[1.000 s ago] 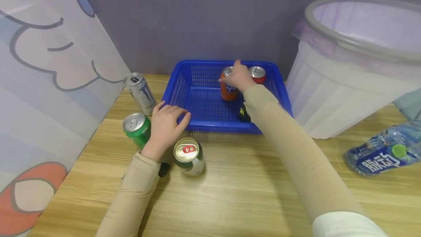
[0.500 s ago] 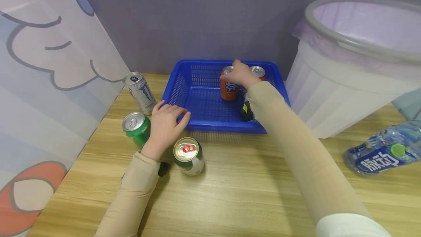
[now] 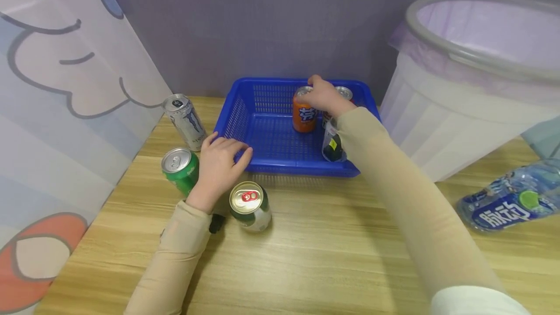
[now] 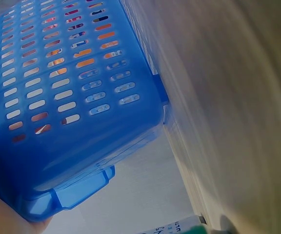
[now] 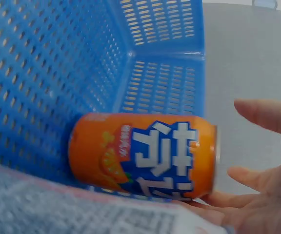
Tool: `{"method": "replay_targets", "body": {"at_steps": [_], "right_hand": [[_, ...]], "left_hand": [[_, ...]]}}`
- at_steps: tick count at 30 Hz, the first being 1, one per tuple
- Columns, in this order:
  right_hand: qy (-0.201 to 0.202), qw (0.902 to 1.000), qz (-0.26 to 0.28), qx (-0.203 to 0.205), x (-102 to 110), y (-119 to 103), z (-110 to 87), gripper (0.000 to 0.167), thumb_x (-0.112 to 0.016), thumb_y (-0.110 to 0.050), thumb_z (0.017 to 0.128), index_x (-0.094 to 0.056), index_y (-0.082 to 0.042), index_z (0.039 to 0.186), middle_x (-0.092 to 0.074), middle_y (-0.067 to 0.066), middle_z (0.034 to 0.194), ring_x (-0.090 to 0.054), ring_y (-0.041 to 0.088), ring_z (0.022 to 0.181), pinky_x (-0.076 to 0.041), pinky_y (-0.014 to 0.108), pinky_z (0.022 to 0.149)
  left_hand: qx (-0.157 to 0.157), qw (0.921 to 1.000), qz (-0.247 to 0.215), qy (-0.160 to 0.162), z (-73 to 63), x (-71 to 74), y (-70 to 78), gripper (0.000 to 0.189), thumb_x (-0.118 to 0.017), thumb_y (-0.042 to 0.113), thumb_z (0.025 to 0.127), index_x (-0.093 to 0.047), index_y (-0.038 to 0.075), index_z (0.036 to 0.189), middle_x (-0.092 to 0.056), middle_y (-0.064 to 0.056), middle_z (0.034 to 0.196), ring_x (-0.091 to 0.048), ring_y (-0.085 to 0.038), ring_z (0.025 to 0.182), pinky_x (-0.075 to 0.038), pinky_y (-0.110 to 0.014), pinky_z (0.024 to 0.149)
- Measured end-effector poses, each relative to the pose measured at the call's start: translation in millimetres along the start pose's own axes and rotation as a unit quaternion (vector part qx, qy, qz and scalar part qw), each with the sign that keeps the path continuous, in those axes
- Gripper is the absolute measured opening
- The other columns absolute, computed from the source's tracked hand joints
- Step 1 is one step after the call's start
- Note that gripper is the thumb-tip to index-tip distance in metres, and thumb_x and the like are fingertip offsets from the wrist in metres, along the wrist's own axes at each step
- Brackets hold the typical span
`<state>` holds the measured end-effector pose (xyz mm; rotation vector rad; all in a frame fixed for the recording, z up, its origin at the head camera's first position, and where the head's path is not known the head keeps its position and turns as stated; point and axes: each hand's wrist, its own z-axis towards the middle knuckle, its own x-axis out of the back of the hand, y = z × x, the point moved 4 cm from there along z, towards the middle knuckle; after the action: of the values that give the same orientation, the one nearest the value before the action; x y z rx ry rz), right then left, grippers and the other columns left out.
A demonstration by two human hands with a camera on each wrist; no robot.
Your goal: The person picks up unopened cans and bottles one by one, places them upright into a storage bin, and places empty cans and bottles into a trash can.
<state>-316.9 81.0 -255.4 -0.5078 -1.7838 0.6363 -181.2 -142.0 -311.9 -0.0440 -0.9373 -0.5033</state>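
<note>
An orange soda can (image 3: 304, 115) stands upright in the blue basket (image 3: 271, 163). My right hand (image 3: 325, 95) is beside its top, and in the right wrist view the thumb and fingers (image 5: 257, 114) are spread loosely around the top end. Behind that hand a red can (image 3: 344, 93) is partly hidden. The left hand (image 3: 223, 162) rests on the basket's front left corner with relaxed fingers. To its left stands a green can (image 3: 181, 169); to its right, a dark green and white can (image 3: 251, 208) with a gold top.
A silver-white tall can (image 3: 185, 123) stands left of the basket. A white bin (image 3: 442, 111) with a purple liner is at the right, and a clear bottle (image 3: 507, 203) lies before it. A blurred greyish can (image 5: 82, 209) fills the foreground of the right wrist view.
My right hand has shifted slightly right, and more of the orange can's front shows. The left hand stays on the basket corner.
</note>
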Motion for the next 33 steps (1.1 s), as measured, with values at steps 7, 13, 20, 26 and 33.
{"method": "replay_targets", "body": {"at_steps": [7,13,20,26,33], "right_hand": [[-0.032,0.9972,-0.058,0.035,10,-11,-14.5,0.073,-0.054,-0.038,0.092,-0.021,-0.005,0.148,-0.035,0.017,0.148,-0.037,0.033,0.134,-0.034,0.05,0.108],[-0.066,0.9932,-0.081,0.052,15,-15,-21.6,0.069,-0.053,-0.039,0.092,-0.027,-0.004,0.145,-0.036,0.017,0.147,-0.04,0.032,0.13,-0.037,0.049,0.106],[-0.108,0.9804,-0.145,0.078,11,-17,-29.6,0.061,-0.053,-0.037,0.093,-0.037,-0.004,0.141,-0.042,0.016,0.143,-0.045,0.03,0.123,-0.04,0.046,0.101],[-0.121,0.9711,-0.183,0.095,5,-21,-40.8,0.06,-0.052,-0.04,0.094,-0.039,-0.005,0.141,-0.043,0.016,0.142,-0.043,0.031,0.128,-0.037,0.047,0.106],[-0.11,0.9666,-0.193,0.128,-1,-13,-55.2,0.048,-0.056,-0.033,0.093,-0.053,-0.001,0.128,-0.053,0.019,0.134,-0.052,0.032,0.12,-0.043,0.047,0.1]], "left_hand": [[0.001,1.0,-0.001,0.0,0.6,1.7,-0.7,0.034,-0.052,0.033,0.09,-0.072,0.006,0.087,-0.073,-0.008,0.086,-0.064,-0.029,0.086,-0.033,-0.049,0.105],[0.004,1.0,-0.003,-0.003,1.3,2.6,-1.2,0.033,-0.053,0.032,0.09,-0.072,0.006,0.088,-0.073,-0.008,0.087,-0.063,-0.029,0.087,-0.032,-0.049,0.106],[0.001,1.0,-0.002,0.001,2.1,3.0,-3.5,0.035,-0.051,0.034,0.091,-0.072,0.006,0.088,-0.073,-0.008,0.087,-0.063,-0.029,0.087,-0.033,-0.049,0.105],[0.003,1.0,0.001,-0.001,0.3,2.9,-4.0,0.035,-0.052,0.034,0.09,-0.072,0.006,0.088,-0.073,-0.009,0.087,-0.063,-0.029,0.087,-0.033,-0.049,0.105],[0.001,1.0,-0.004,-0.001,0.4,3.2,-2.6,0.035,-0.051,0.033,0.091,-0.072,0.006,0.088,-0.073,-0.009,0.087,-0.063,-0.029,0.087,-0.033,-0.05,0.105]]}}
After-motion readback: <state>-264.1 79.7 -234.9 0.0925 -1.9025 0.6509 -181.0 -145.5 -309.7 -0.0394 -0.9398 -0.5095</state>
